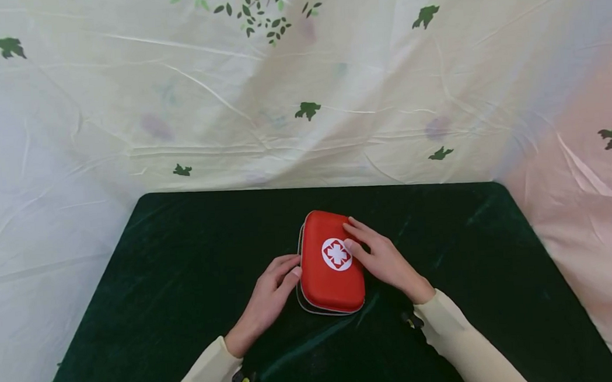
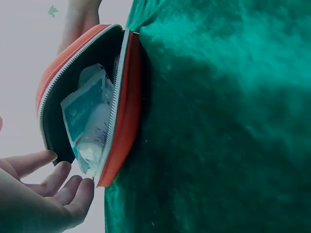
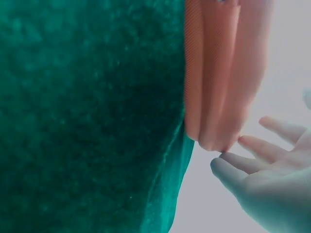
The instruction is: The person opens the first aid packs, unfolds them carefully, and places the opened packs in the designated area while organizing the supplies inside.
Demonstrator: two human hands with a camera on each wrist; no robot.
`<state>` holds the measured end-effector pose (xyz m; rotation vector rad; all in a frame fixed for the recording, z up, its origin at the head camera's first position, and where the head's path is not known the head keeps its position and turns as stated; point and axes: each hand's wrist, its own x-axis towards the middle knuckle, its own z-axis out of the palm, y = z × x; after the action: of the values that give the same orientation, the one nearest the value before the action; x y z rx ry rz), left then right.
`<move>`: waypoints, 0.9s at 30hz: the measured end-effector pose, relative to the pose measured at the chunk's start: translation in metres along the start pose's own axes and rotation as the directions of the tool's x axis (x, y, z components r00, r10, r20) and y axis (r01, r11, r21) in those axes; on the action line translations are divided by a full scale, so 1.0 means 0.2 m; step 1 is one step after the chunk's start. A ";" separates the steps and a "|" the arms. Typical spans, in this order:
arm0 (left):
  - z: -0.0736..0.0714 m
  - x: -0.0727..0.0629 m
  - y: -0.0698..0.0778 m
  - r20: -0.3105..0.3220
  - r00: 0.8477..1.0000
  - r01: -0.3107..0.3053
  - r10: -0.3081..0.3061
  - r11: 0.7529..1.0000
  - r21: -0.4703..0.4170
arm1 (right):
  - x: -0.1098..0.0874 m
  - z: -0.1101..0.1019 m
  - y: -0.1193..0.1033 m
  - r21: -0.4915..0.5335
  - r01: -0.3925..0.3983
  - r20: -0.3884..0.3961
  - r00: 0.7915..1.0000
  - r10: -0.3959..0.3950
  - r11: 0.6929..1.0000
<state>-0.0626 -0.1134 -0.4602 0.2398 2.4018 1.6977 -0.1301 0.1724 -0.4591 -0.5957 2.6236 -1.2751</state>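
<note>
A red first-aid case with a white round cross emblem lies on the dark green cloth. Its lid is ajar along the left side, and its zipper is undone there. Inside, the left wrist view shows a teal-and-white packet and clear plastic-wrapped items. My left hand touches the opening on the left, fingertips along the gap and thumb at the lid's edge. On the other side, my right hand rests its fingertips on the lid's right part, thumb beside the emblem; other fingers reach the case's side.
The case sits mid-table on green velvety cloth with a few creases. Behind the table's far edge hangs a pale curtain printed with leaves and green birds. More hanging fabric flanks the right side.
</note>
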 end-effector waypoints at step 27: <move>0.18 0.05 0.23 0.205 0.939 -0.230 0.275 0.948 -0.220 | -0.27 -0.08 -0.10 0.269 -0.054 -0.038 0.997 0.067 0.962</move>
<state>-0.0621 -0.0630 -0.4297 0.7053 2.0928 1.8747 -0.0809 0.1952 -0.4356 -0.4415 2.4229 -1.6056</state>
